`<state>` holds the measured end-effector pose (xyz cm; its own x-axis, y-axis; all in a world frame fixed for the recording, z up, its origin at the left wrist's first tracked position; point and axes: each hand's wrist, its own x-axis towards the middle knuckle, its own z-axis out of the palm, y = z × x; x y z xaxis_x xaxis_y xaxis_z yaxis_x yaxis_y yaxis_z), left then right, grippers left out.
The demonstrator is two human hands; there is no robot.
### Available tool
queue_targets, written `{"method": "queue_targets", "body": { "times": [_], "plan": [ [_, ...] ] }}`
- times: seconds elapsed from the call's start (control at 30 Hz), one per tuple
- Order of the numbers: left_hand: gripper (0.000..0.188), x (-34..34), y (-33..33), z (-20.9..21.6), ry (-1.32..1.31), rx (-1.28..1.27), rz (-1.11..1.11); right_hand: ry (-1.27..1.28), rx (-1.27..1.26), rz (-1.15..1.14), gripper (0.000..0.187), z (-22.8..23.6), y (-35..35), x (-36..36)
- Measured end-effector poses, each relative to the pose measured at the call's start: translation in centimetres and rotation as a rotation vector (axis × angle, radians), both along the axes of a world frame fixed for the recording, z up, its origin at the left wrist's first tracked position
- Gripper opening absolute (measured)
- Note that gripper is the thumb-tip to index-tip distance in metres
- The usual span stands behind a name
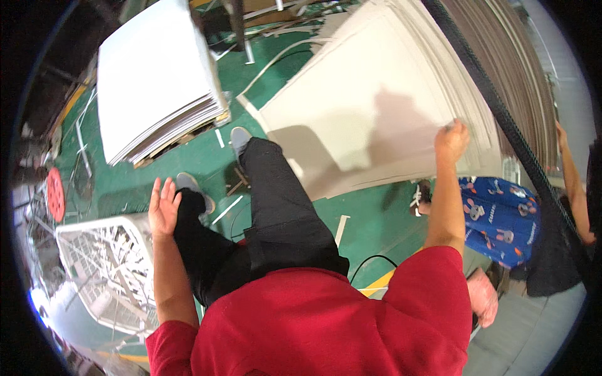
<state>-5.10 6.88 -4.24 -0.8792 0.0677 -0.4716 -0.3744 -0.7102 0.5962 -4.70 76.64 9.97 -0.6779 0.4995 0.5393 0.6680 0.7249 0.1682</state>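
Note:
My left hand [164,208] hangs in the air beside a white plastic basket, palm up and fingers spread, holding nothing. My right hand [451,143] is closed over the near right part of a big stack of pale beige cardboard sheets [338,94]. Something small and dark shows at its fingertips, too small to name. Whether this hand touches the top sheet I cannot tell. Shadows fall across that sheet.
A stack of white sheets [153,69] lies far left. The white basket [103,220] holds paper strips; a red disc [56,194] is beyond it. A dark braided hose [483,75] crosses the right. Another person's arm [572,175] and blue patterned cloth [495,216] are near it.

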Motion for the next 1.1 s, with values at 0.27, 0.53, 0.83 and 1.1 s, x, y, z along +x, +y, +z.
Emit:
{"method": "queue_targets", "body": {
  "times": [0.27, 0.53, 0.83, 1.1],
  "plan": [
    [0.052, 2.0, -0.7, 0.6, 0.006, -0.086, 0.074, -0.131, 0.053, -0.091, 0.036, 1.0, -0.6, 0.3],
    [0.048, 2.5, -1.0, 0.0, 0.015, -0.083, 0.127, -0.154, 0.059, -0.055, 0.029, 0.7, 0.0, -1.3],
    [0.047, 2.6, -0.8, 0.0, -0.002, -0.094, 0.122, -0.152, 0.036, 0.005, 0.034, -1.4, -1.6, 1.5],
    [0.049, 4.5, -1.5, -0.2, -0.02, -0.125, 0.116, 0.39, -0.245, -0.208, 0.037, -1.7, -0.7, 6.7]
  ]
}}
